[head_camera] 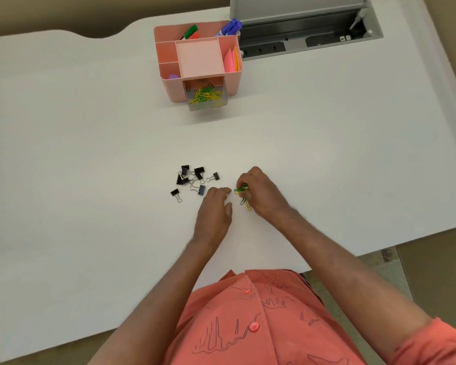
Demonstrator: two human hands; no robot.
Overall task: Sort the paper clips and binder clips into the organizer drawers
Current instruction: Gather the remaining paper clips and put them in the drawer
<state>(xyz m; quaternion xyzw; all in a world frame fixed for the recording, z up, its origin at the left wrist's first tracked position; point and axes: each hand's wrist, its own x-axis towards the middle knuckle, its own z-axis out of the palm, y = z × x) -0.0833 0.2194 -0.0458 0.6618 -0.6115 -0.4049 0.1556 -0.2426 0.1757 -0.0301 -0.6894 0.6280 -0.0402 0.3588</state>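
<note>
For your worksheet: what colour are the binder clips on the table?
Black binder clips with silver wire handles, seen in the head view.

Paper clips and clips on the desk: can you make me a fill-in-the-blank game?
1. The right hand grips green and ____ paper clips.
2. The binder clips on the table are ____ in colour.
3. The pink organizer has its clear drawer pulled ____.

Missing words: yellow; black; open

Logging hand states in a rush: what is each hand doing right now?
Left hand: holds nothing, fingers loosely curled on the table.
Right hand: grips a bunch of green and yellow paper clips.
</note>
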